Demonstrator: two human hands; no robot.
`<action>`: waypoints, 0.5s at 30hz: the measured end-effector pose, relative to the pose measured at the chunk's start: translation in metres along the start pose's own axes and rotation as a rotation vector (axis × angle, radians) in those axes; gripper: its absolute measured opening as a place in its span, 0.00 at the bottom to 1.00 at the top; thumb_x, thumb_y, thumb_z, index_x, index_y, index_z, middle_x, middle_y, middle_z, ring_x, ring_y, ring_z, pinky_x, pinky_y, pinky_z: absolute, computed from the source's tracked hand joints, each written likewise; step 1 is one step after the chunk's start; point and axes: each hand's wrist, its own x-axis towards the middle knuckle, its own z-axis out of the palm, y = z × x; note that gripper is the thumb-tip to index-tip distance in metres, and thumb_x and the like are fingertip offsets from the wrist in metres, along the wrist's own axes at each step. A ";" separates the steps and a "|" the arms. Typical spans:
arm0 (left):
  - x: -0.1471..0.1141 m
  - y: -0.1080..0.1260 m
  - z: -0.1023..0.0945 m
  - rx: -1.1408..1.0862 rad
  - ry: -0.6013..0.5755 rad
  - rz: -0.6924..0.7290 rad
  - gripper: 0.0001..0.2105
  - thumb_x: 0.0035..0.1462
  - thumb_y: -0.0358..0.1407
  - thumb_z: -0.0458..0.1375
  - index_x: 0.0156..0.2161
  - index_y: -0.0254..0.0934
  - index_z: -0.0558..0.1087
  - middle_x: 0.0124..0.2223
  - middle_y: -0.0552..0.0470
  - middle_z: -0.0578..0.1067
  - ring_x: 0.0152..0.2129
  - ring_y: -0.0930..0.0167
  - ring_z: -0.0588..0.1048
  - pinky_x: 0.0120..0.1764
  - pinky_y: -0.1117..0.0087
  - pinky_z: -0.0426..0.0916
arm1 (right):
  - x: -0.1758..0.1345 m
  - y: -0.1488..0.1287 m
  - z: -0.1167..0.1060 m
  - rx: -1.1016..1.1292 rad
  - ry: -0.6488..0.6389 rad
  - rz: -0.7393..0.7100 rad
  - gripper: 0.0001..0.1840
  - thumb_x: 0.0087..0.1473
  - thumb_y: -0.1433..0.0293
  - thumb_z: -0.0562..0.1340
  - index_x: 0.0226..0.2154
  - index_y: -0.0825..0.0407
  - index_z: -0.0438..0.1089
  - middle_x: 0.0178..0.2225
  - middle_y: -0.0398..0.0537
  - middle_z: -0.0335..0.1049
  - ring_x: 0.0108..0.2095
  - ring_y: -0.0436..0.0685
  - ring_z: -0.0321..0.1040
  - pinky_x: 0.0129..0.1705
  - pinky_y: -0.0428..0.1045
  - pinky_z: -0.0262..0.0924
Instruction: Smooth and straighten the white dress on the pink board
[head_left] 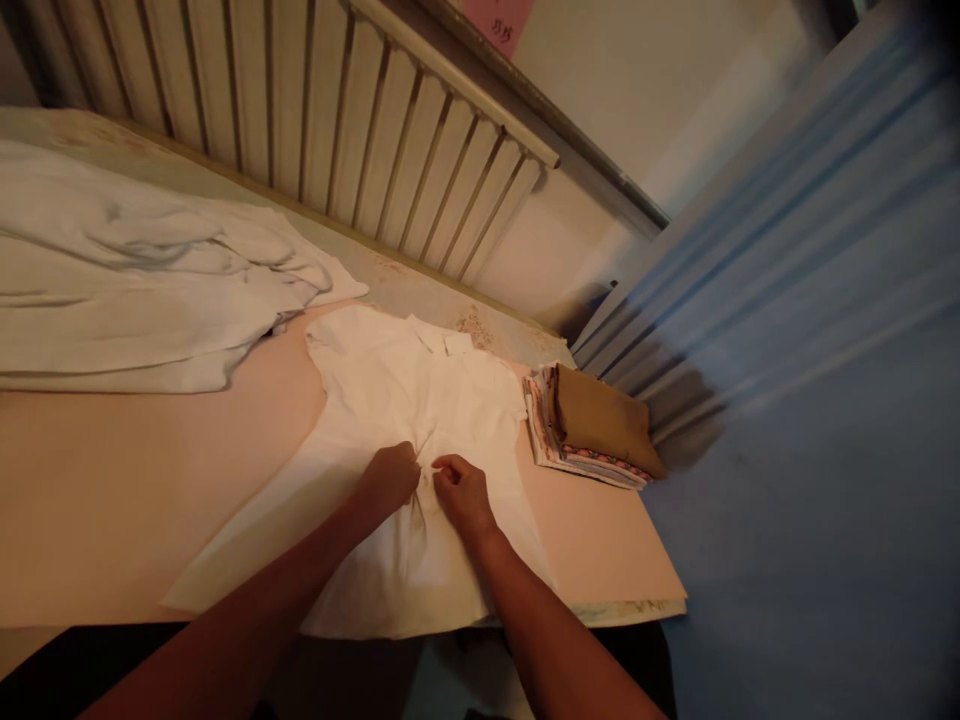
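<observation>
A pink sheet [150, 480] covers the counter [375, 264], between a ribbed radiator [330, 110] and a blue curtain [795, 420]. On it, the white shirt [465, 395] lies spread, collar toward the radiator, hem at the near edge, long axis running between. The left hand [395, 475] pinches its front; the right hand [460, 490] curls just beside, its grip unclear.

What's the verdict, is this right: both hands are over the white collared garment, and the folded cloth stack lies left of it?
One slip: the folded cloth stack lies right of the white collared garment, not left, per the head view. Left hand and right hand are over the garment.
</observation>
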 end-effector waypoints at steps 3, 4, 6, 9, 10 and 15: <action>0.000 -0.001 0.002 -0.087 0.011 -0.051 0.07 0.55 0.29 0.47 0.33 0.35 0.67 0.21 0.52 0.72 0.16 0.73 0.73 0.21 0.76 0.62 | -0.003 0.002 0.002 -0.051 0.018 -0.076 0.16 0.48 0.72 0.54 0.36 0.51 0.74 0.21 0.38 0.63 0.23 0.49 0.58 0.30 0.44 0.58; 0.000 -0.002 0.002 -0.112 0.015 -0.064 0.07 0.55 0.29 0.47 0.33 0.35 0.67 0.21 0.53 0.72 0.16 0.74 0.73 0.21 0.76 0.61 | -0.004 0.002 0.003 -0.082 0.032 -0.109 0.17 0.48 0.73 0.54 0.38 0.51 0.74 0.23 0.39 0.65 0.24 0.49 0.60 0.32 0.44 0.59; 0.001 -0.003 0.003 -0.154 0.021 -0.081 0.06 0.54 0.30 0.48 0.33 0.36 0.66 0.20 0.54 0.71 0.16 0.74 0.73 0.20 0.77 0.61 | -0.009 0.000 0.004 -0.164 0.077 -0.191 0.17 0.49 0.74 0.54 0.40 0.52 0.73 0.29 0.42 0.68 0.28 0.50 0.62 0.35 0.45 0.61; 0.001 -0.004 0.003 -0.201 0.023 -0.094 0.05 0.54 0.30 0.48 0.31 0.36 0.66 0.19 0.55 0.71 0.16 0.74 0.73 0.20 0.78 0.61 | -0.018 -0.003 0.002 -0.375 0.114 -0.336 0.16 0.54 0.75 0.53 0.43 0.51 0.71 0.36 0.48 0.68 0.37 0.54 0.63 0.42 0.48 0.60; 0.000 -0.004 0.003 -0.213 0.024 -0.096 0.04 0.54 0.31 0.48 0.31 0.36 0.65 0.18 0.55 0.71 0.16 0.74 0.73 0.20 0.78 0.61 | -0.021 -0.004 -0.001 -0.460 0.116 -0.376 0.16 0.55 0.75 0.53 0.43 0.50 0.70 0.38 0.49 0.67 0.39 0.55 0.63 0.43 0.49 0.59; -0.002 -0.004 0.004 -0.248 0.020 -0.090 0.05 0.54 0.30 0.48 0.31 0.37 0.65 0.19 0.56 0.71 0.16 0.74 0.73 0.20 0.77 0.62 | -0.025 0.006 -0.023 -0.730 0.167 -0.375 0.13 0.56 0.75 0.54 0.41 0.51 0.70 0.37 0.51 0.65 0.38 0.58 0.59 0.43 0.54 0.56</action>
